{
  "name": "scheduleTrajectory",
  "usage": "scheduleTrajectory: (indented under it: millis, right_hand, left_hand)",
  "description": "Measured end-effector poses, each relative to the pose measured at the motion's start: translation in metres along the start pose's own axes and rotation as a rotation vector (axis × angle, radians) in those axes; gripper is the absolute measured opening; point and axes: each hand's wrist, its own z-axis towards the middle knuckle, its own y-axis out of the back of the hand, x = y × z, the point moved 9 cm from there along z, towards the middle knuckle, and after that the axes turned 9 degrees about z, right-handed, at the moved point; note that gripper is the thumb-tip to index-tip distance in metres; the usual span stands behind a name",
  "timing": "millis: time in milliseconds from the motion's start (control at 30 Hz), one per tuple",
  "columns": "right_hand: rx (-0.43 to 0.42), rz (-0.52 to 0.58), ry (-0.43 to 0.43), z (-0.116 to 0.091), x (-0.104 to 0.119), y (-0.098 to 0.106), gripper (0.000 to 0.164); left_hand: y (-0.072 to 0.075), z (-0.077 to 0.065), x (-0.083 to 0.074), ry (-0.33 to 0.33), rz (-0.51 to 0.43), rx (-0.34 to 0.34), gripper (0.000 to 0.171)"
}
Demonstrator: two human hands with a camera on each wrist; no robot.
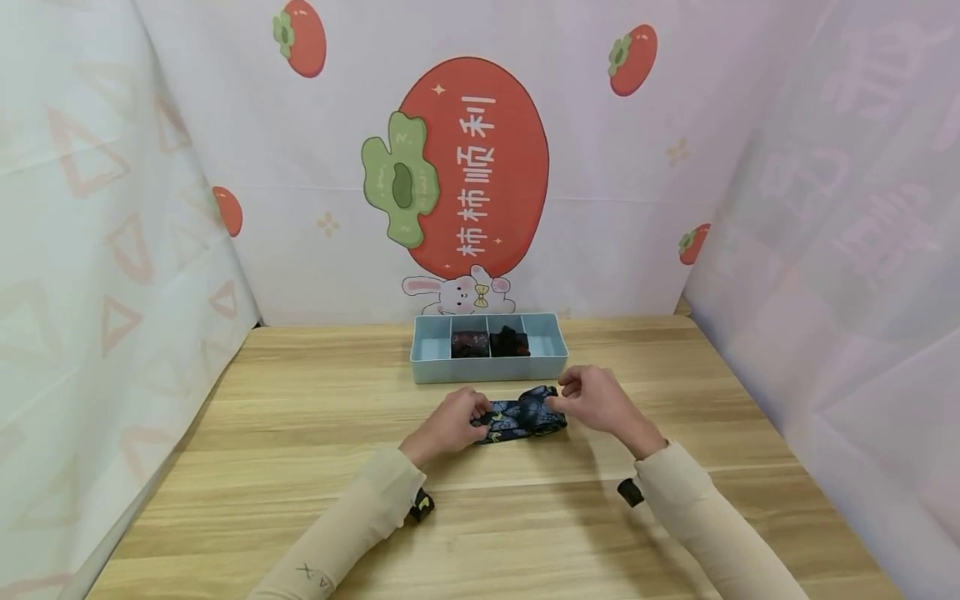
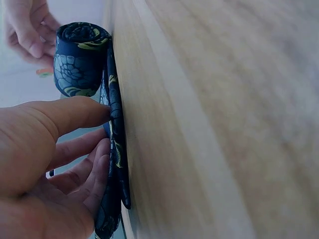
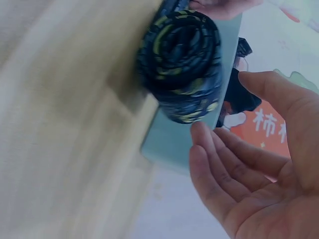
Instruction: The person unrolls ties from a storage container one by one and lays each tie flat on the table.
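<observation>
A dark blue patterned necktie [image 1: 510,419] lies on the table, its right part wound into a roll [image 2: 79,59] and the rest stretched flat to the left. My left hand [image 1: 450,423] holds that flat stretch down, thumb [image 2: 94,112] and curled fingers on the cloth. At the other side my right hand [image 1: 600,402] is beside the roll, thumb and fingers spread apart. In the right wrist view its fingertips [image 3: 198,132] are right at the bottom of the roll, while the spiral of layers faces the camera.
Just behind the necktie stands a light blue divided box [image 1: 487,371]. One middle compartment has a dark reddish roll [image 1: 470,343], the other a black bundle [image 1: 510,342]. A printed cloth [image 1: 600,167] hangs behind the wooden table [image 1: 315,467].
</observation>
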Motion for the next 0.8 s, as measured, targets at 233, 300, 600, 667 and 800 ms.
scheduleTrajectory:
  millis: [233, 300, 600, 667, 800]
  right_hand:
    - [0.043, -0.015, 0.098, 0.006, 0.021, -0.006, 0.037]
    - [0.062, -0.015, 0.122, 0.007, 0.027, -0.011, 0.033]
    - [0.175, -0.072, 0.336, 0.013, 0.059, -0.044, 0.029]
    - [0.185, -0.12, 0.386, 0.013, 0.066, -0.049, 0.028]
    - [0.202, -0.194, 0.444, 0.015, 0.073, -0.06, 0.027]
  left_hand:
    - [0.001, -0.001, 0.002, 0.003, 0.008, 0.003, 0.025]
    - [0.001, -0.002, 0.004, 0.005, 0.008, 0.003, 0.025]
    - [0.007, -0.008, 0.007, 0.019, 0.026, 0.005, 0.023]
    - [0.008, -0.01, 0.008, 0.024, 0.026, 0.01, 0.023]
    - [0.01, -0.012, 0.008, 0.028, 0.03, 0.016, 0.023]
